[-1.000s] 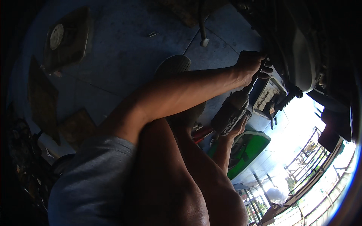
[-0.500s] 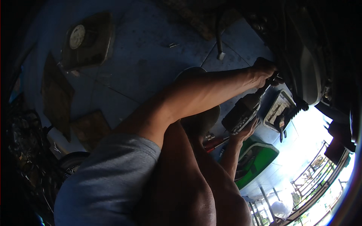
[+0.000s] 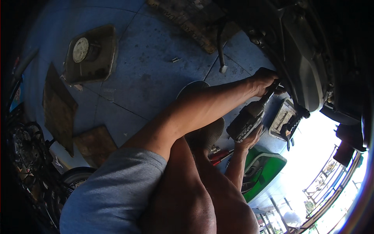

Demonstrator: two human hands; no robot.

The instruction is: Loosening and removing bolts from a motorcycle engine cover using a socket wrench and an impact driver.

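My left hand [image 3: 266, 80] reaches across to the underside of a dark motorcycle [image 3: 307, 66], its fingers closed round the front end of a power tool's shaft. The tool, a dark impact wrench [image 3: 245, 121], points up at the motorcycle with its long shaft [image 3: 269, 95]. My right hand [image 3: 251, 140] grips the wrench from below, near its rear. The shaft's tip and what it meets are hidden behind my left hand and in shadow.
A tray [image 3: 283, 117] with small parts lies right of the wrench, and a green bin [image 3: 269, 177] below it. Red-handled tools [image 3: 220, 156] lie by my foot. A basin [image 3: 105, 72], wooden boards [image 3: 58, 105] and another motorcycle [image 3: 31, 156] are at left. A kickstand [image 3: 221, 58] hangs down.
The view has shifted slightly and the scene looks brighter. Both hands keep their hold on the impact wrench at the motorcycle.
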